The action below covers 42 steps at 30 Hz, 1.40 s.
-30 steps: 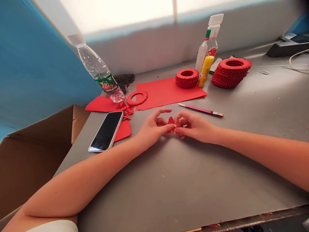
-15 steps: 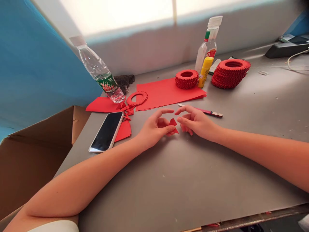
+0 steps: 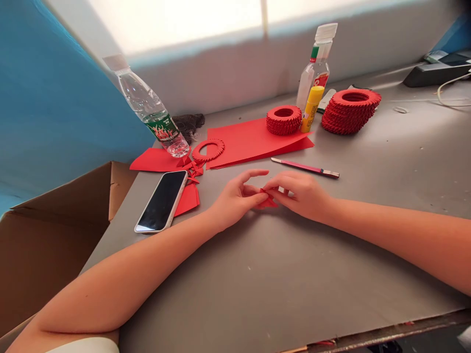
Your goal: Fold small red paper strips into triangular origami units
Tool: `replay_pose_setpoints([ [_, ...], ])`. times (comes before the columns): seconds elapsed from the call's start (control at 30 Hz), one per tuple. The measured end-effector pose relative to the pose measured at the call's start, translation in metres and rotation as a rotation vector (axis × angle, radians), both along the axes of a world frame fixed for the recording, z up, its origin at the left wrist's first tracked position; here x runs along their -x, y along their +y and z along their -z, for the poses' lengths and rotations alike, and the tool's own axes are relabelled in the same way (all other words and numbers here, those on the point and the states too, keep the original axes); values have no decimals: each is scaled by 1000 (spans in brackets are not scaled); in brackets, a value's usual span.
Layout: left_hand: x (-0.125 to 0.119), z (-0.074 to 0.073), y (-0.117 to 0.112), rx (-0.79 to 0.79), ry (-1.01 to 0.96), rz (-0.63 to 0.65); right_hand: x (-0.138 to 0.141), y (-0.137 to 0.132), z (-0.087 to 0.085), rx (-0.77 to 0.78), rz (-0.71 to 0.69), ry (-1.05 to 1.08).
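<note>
A small folded red paper piece [image 3: 268, 201], its long axis lying roughly crosswise, is clamped between the fingers [image 3: 281, 189] of the left hand [image 3: 235, 200] and right hand [image 3: 302, 196], just above the grey worktop [image 3: 257, 279]. An open cardboard box [image 3: 47, 255] is placed nearby; farther off, a capped clear plastic bottle [image 3: 147, 105] and stacked pleated red paper rings [image 3: 349, 112] are seen.

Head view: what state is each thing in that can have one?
Left hand: pinching red paper piece
Right hand: pinching the same piece
Smartphone: face up, screen dark
Water bottle: tilted
Glue stick: upright, capped
Cardboard box: open
Pink utility knife: lying flat
</note>
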<state>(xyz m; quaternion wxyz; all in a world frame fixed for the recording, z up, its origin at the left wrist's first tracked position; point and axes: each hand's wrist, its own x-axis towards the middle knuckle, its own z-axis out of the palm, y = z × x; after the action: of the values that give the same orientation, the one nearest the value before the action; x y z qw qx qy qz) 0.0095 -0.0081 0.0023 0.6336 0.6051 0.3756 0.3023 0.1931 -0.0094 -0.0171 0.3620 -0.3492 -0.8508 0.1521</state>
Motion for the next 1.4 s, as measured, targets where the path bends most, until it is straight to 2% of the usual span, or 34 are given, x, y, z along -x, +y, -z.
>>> replay_pose_setpoints([
  [0.1, 0, -1, 1, 37, -21, 4, -1, 1, 1, -84, -18, -41],
  [0.3, 0, -1, 1, 45, -37, -4, 0, 1, 2, -99, -60, -7],
  [0.37, 0, 1, 1, 17, -27, 12, 0, 0, 0, 3, -46, 25],
  [0.43, 0, 2, 1, -40, -8, 20, 1, -1, -4, 177, -14, 69],
  [0.6, 2, 4, -5, -392, 229, 1, 1, 1, -11, 563, 10, 163],
  [0.7, 3, 3, -7, -573, 369, 25, 1, 2, -12, 695, -32, 226],
  [0.83, 4, 2, -9, -671, 437, 49, 2, 1, -11, 795, -61, 261],
  [1.0, 3, 2, -9, -698, 439, 78, 2, -1, -8, 789, -32, 206],
  [1.17, 4, 1, -8, -616, 451, 82, 3, -2, -8, 735, -54, 171],
  [1.27, 4, 1, -7, -599, 402, 89, 3, -1, -10, 760, -75, 197],
  [1.4, 6, 2, -5, -664, 352, 6, 2, -1, -13, 815, -81, 225],
])
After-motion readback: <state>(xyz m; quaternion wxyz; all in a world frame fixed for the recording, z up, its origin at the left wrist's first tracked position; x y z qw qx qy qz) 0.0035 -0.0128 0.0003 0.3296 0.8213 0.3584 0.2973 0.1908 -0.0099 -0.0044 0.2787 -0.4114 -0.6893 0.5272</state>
